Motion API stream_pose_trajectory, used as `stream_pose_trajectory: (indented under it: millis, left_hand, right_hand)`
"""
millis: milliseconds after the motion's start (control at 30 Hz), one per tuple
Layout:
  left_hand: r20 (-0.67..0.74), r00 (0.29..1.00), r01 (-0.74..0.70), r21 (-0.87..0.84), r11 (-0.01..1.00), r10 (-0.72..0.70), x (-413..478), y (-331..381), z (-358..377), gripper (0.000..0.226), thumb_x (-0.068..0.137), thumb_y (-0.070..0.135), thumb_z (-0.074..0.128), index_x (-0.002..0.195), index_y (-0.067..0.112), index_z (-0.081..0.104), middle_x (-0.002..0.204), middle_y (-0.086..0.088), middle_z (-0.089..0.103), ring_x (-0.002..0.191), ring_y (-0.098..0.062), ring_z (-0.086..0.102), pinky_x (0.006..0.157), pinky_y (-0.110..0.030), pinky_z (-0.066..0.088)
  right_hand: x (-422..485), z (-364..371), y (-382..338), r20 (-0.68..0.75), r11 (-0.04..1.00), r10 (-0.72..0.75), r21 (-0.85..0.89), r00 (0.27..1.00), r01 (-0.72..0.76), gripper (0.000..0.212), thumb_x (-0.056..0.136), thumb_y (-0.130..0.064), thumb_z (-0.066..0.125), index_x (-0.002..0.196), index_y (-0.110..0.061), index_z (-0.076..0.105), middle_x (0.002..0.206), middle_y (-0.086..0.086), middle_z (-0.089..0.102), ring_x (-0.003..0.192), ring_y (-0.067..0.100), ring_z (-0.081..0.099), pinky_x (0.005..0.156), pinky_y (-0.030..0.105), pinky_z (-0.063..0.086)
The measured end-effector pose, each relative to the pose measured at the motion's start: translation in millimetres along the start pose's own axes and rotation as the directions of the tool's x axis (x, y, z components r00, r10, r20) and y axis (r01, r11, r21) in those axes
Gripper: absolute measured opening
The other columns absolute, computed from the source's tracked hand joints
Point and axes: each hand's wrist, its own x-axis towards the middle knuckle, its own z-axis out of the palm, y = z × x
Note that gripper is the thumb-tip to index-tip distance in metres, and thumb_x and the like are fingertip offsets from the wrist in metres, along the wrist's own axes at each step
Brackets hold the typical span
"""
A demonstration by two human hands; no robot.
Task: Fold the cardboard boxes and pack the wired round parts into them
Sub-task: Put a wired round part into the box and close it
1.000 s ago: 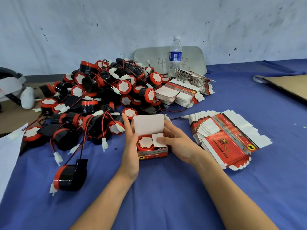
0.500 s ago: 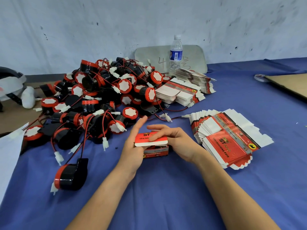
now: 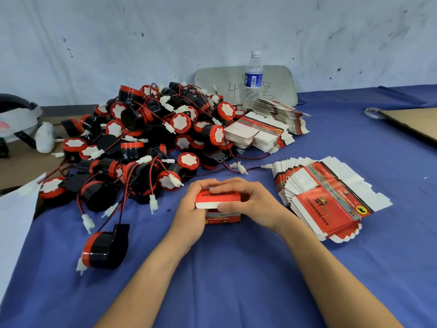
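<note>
While the head view looks down on the blue-covered tabletop (image 3: pixel 236 268), both hands meet on one small red box (image 3: pixel 222 210) near its middle, a little toward the near edge. The left hand (image 3: pixel 191 214) curls around the box's left end, fingers bent over the top. The right hand (image 3: pixel 250 204) lies across the lid, its thumb pressing the white tuck flap (image 3: pixel 208 205) at the front, which is not yet pushed in. Each hand is partly closed on the box, neither flat nor fisted.

Toward the far left corner lies the heap of wired round parts (image 3: pixel 151 143); one stray part (image 3: pixel 104 249) sits alone nearer the left edge. A fanned stack of flat boxes (image 3: pixel 326 200) lies just right of the hands, with more flat boxes (image 3: pixel 257 133) beyond, near a water bottle (image 3: pixel 253 79) at the far edge.

The risk, as I judge it, is the flap buckling or catching on a wire inside if pressed askew, leaving the lid sprung.

Whether a part is inside cannot be seen; the lid covers it. The box's printing is too small to read, and the object at the far left edge (image 3: pixel 16 121) is cut off.
</note>
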Motion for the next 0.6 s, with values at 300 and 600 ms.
stream_pose_trajectory:
  millis: [300, 600]
  left_hand:
    - [0.238, 0.97, -0.046, -0.02, 0.999, 0.049, -1, 2, -29, 0.057, 0.088, -0.019, 0.047, 0.13, 0.02, 0.053, 0.125, 0.01, 0.062, 0.119, -0.002, 0.055, 0.09, -0.015, 0.045]
    - [0.173, 0.98, -0.109, 0.03, 0.994, 0.102, -3, -7, -28, 0.033, 0.087, 0.0, 0.061, 0.118, 0.013, 0.062, 0.137, 0.007, 0.053, 0.127, -0.005, 0.05, 0.093, -0.017, 0.046]
  right_hand:
    - [0, 8, 5, -0.254, 0.963, -0.2, -0.228, 0.946, 0.142, 0.025, 0.084, -0.02, 0.073, 0.105, -0.034, 0.072, 0.101, -0.015, 0.072, 0.098, 0.002, 0.066, 0.089, 0.029, 0.053]
    - [-18, 9, 16, -0.179, 0.908, -0.238, -0.391, 0.955, 0.153, 0.033, 0.086, -0.022, 0.069, 0.118, -0.026, 0.067, 0.128, -0.015, 0.058, 0.124, 0.004, 0.049, 0.104, 0.027, 0.043]
